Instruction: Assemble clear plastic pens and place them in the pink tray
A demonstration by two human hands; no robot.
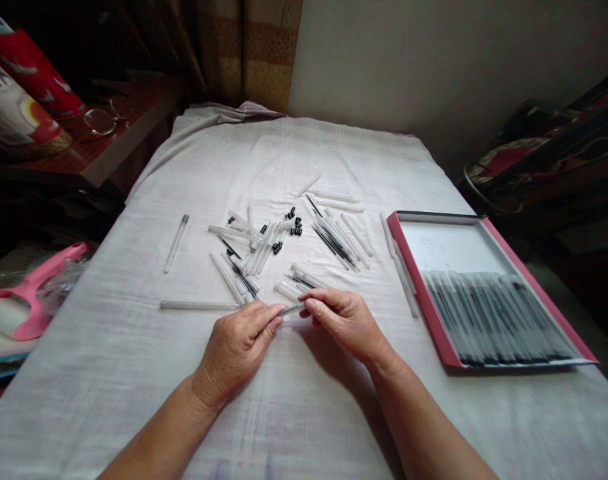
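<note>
A slim pen (291, 309) with a dark core spans the gap between my two hands, low over the cloth. My left hand (244, 340) pinches its left end, and my right hand (341, 323) grips the other end between thumb and fingers. Just beyond lie clear pen barrels (289, 290) and dark refills (334, 241). Small black plugs (295, 225) sit in a loose cluster, beside a heap of translucent caps (267, 247). One long clear barrel (199, 305) points toward my left hand. The ends of the held pen are hidden by my fingers.
To the right stands a pink-edged box (419, 300) holding a row of pens (499, 317). A single pen (177, 243) lies at the left of the white cloth (134, 373). Pink scissors handles (34, 287), glasses (101, 121) and canisters (19, 107) are off to the left.
</note>
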